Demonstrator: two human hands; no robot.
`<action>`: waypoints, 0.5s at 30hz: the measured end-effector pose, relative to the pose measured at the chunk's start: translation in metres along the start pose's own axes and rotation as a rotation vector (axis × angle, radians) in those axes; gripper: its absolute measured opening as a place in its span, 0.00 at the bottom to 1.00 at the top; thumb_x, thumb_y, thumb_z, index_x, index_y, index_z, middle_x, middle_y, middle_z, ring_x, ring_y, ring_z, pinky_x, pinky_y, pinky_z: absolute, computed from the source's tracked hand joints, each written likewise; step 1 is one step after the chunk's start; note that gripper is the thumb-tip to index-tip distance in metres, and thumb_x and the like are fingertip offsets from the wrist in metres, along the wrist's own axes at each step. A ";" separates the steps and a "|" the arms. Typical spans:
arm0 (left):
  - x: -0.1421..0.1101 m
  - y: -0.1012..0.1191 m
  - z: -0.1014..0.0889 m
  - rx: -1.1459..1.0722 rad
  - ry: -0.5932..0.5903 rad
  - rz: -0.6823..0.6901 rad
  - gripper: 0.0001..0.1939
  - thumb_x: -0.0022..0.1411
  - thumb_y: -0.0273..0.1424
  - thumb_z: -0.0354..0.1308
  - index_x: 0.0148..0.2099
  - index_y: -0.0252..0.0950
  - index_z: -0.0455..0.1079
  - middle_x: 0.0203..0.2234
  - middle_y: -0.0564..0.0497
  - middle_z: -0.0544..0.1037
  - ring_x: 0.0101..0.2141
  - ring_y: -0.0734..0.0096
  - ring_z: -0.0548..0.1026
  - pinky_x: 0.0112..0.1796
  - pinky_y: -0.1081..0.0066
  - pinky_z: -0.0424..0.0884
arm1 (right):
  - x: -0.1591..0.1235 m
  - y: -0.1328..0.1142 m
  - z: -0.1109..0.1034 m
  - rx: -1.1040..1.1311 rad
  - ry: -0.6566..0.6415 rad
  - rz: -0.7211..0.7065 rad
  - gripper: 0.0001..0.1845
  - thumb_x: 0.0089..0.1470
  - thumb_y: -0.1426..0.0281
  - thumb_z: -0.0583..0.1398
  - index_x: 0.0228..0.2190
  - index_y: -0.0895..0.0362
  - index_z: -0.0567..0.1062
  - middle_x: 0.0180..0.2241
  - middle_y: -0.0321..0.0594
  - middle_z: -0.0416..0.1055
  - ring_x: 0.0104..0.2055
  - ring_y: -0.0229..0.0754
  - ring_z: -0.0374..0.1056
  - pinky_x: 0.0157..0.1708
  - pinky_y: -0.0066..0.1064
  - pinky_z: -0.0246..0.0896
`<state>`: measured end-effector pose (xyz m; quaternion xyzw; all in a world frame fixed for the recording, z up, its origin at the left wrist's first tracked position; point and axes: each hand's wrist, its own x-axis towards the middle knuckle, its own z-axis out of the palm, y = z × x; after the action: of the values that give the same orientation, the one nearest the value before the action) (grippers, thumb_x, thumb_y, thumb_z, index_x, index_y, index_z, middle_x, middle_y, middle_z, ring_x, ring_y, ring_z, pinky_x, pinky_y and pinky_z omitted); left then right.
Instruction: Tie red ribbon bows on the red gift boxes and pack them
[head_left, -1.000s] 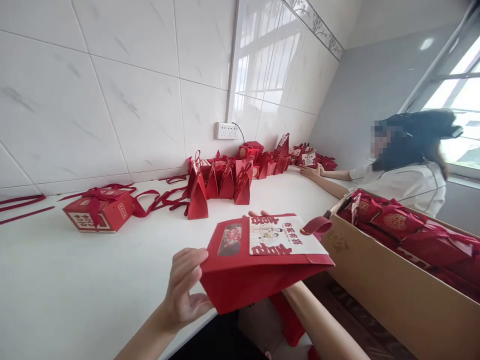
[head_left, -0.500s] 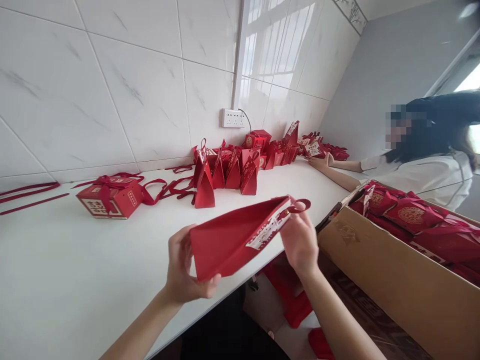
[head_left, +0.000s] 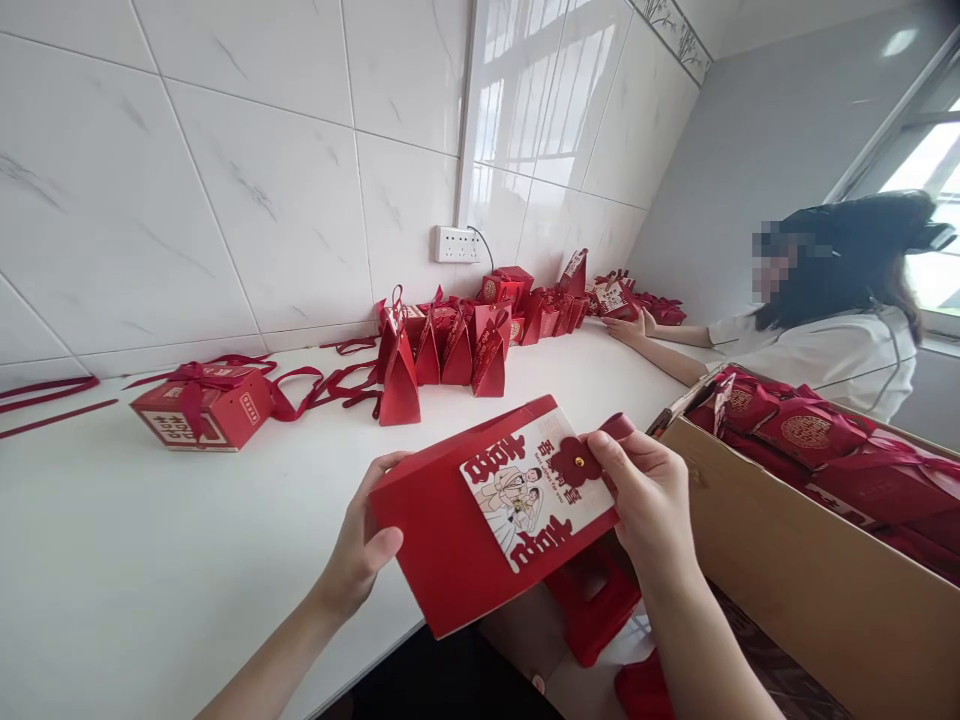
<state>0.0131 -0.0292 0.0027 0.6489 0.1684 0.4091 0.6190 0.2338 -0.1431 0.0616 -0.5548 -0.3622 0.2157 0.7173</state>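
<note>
A red gift box (head_left: 442,530) with a slanted shape is held up over the front edge of the white table (head_left: 172,560). On its face is a white card (head_left: 510,495) with a drawn couple and red characters. My left hand (head_left: 360,540) grips the box's wide end, thumb on the near side and fingers behind. At the narrow end, my right hand (head_left: 649,485) pinches the top beside a dark red flower-shaped tag with a gold stud. A ribbon loop stands up by the right fingers. The box's far side is hidden.
A ribboned red box (head_left: 202,405) lies at left beside loose ribbons (head_left: 322,395). Several red gift boxes (head_left: 401,375) line the wall. An open cardboard carton (head_left: 817,560) full of red boxes stands at right. A person (head_left: 840,330) leans on the table behind it.
The gift box has been turned over between my hands, from its windowed face to edge-on, then to a plain red face with the card. My right hand came from behind to the top end.
</note>
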 end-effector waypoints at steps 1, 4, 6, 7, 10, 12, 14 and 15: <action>-0.001 -0.001 0.000 0.019 0.007 0.035 0.36 0.50 0.56 0.60 0.53 0.41 0.59 0.40 0.42 0.74 0.37 0.56 0.77 0.29 0.67 0.76 | 0.000 0.001 0.000 0.010 -0.012 -0.009 0.16 0.45 0.55 0.66 0.28 0.57 0.80 0.23 0.39 0.77 0.23 0.42 0.72 0.21 0.30 0.70; -0.002 -0.002 0.000 0.151 0.086 0.238 0.31 0.53 0.53 0.59 0.52 0.43 0.59 0.42 0.44 0.73 0.38 0.59 0.77 0.30 0.68 0.77 | 0.001 0.008 -0.001 0.074 -0.097 -0.096 0.16 0.44 0.58 0.68 0.33 0.54 0.80 0.27 0.38 0.77 0.27 0.41 0.73 0.26 0.30 0.71; -0.003 -0.001 0.000 0.288 0.169 0.431 0.31 0.54 0.50 0.60 0.55 0.43 0.59 0.43 0.45 0.72 0.39 0.59 0.76 0.31 0.67 0.77 | 0.003 0.014 -0.002 0.112 -0.139 -0.170 0.12 0.43 0.62 0.69 0.32 0.52 0.80 0.30 0.36 0.77 0.30 0.39 0.73 0.29 0.28 0.71; -0.003 0.000 0.000 0.350 0.188 0.528 0.32 0.53 0.48 0.62 0.56 0.43 0.59 0.42 0.45 0.72 0.39 0.59 0.76 0.31 0.67 0.77 | 0.005 0.016 -0.002 0.126 -0.156 -0.193 0.10 0.43 0.64 0.70 0.31 0.51 0.80 0.30 0.36 0.77 0.31 0.38 0.73 0.30 0.28 0.71; -0.002 0.001 -0.001 0.461 0.147 0.802 0.37 0.51 0.45 0.65 0.60 0.44 0.58 0.40 0.46 0.72 0.38 0.58 0.76 0.33 0.63 0.78 | 0.010 0.021 -0.002 0.195 -0.221 -0.228 0.07 0.44 0.65 0.69 0.28 0.52 0.79 0.28 0.37 0.76 0.33 0.41 0.73 0.37 0.36 0.71; -0.001 -0.001 -0.002 0.519 0.106 0.951 0.40 0.50 0.43 0.67 0.62 0.45 0.56 0.40 0.46 0.73 0.39 0.58 0.76 0.36 0.59 0.78 | 0.013 0.022 -0.001 0.246 -0.245 -0.241 0.07 0.44 0.64 0.69 0.27 0.51 0.79 0.28 0.37 0.75 0.36 0.43 0.73 0.42 0.42 0.71; -0.002 -0.005 -0.003 0.558 0.115 0.988 0.43 0.47 0.42 0.70 0.62 0.49 0.55 0.40 0.48 0.73 0.38 0.58 0.76 0.38 0.57 0.77 | 0.014 0.022 0.000 0.280 -0.228 -0.247 0.07 0.42 0.63 0.70 0.26 0.51 0.79 0.27 0.35 0.75 0.37 0.43 0.73 0.43 0.43 0.71; -0.003 -0.006 -0.004 0.556 0.137 0.913 0.44 0.43 0.44 0.71 0.60 0.51 0.57 0.38 0.49 0.73 0.37 0.58 0.76 0.38 0.57 0.77 | 0.014 0.022 0.000 0.286 -0.217 -0.239 0.09 0.41 0.63 0.70 0.25 0.51 0.78 0.27 0.34 0.75 0.36 0.43 0.74 0.43 0.43 0.71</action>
<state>0.0108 -0.0276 -0.0046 0.7674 0.0112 0.6179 0.1707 0.2450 -0.1269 0.0450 -0.3738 -0.4664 0.2367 0.7660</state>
